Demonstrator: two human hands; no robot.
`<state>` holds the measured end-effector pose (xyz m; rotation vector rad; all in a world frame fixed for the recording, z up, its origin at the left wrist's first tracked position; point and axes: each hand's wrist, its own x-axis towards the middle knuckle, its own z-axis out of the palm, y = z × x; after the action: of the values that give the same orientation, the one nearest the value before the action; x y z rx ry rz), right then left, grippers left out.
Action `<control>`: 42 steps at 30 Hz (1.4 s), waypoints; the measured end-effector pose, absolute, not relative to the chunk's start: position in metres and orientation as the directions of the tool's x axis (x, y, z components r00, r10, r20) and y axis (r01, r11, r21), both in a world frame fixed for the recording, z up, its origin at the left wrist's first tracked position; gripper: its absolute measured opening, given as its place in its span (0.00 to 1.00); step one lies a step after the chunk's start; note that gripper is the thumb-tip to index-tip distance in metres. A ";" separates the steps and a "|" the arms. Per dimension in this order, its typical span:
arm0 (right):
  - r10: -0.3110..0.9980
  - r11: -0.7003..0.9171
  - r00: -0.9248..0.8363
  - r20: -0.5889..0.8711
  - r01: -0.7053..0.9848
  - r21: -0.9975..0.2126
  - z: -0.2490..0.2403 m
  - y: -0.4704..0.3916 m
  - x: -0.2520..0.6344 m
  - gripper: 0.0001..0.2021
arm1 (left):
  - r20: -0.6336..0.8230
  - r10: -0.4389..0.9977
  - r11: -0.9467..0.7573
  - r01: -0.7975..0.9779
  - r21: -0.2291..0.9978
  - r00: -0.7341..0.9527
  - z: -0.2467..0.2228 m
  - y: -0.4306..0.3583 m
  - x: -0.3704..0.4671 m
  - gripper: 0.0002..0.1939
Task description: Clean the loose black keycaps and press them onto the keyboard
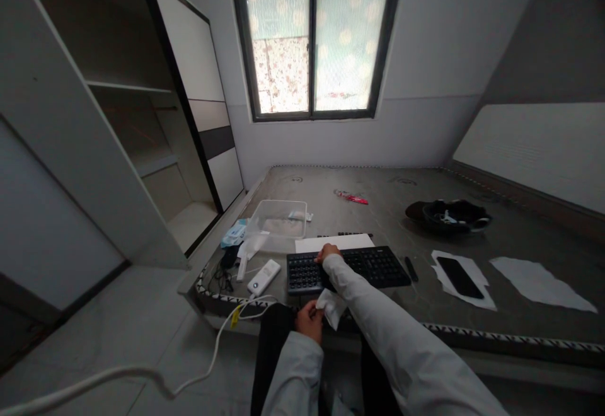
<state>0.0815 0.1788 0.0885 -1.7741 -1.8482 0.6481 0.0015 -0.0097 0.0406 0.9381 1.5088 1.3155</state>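
A black keyboard (378, 267) lies on the grey mattress near its front edge, with a white sheet (350, 241) just behind it. My right hand (328, 253) is over the left half of the keyboard, its fingers bent down and pressed together; whatever they hold, if anything, is too small to tell. In front of the keyboard, above my lap, my left hand (309, 320) pinches a crumpled white tissue (333, 307). The forearm of my right hand crosses over the keyboard and hides part of its middle.
Left on the mattress (321, 179) are a clear plastic box (278, 220), a white power strip (263, 277) with its cable, and a blue packet (234, 233). Rightward lie a phone (459, 277) on paper, another paper (541, 282) and a black cap (449, 217). A red item (352, 197) lies farther back.
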 end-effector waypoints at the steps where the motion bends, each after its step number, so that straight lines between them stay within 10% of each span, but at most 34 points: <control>1: 0.999 0.037 -0.030 0.023 0.768 -0.640 0.091 0.175 0.083 0.08 | -0.146 0.937 0.150 -0.012 0.989 -0.316 0.039 -0.009 0.001 0.13; 12: 0.907 0.420 -0.240 0.345 0.558 -0.716 0.075 0.032 0.150 0.11 | -0.102 0.963 0.104 -0.005 0.995 -0.250 0.030 -0.010 -0.007 0.15; 27: 0.991 0.114 -0.121 0.051 0.605 -0.788 0.048 -0.001 0.160 0.21 | -0.240 0.966 0.242 0.011 0.970 -0.093 0.041 -0.011 0.011 0.32; 42: 0.988 0.154 -0.101 0.116 0.575 -0.804 0.044 0.002 0.158 0.28 | -0.143 0.976 0.181 0.248 0.952 -0.165 0.034 -0.012 0.007 0.14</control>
<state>0.1581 0.0021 0.0440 -1.4984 -1.7623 0.7843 0.0066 -0.0124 0.0339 1.1991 1.5859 1.0522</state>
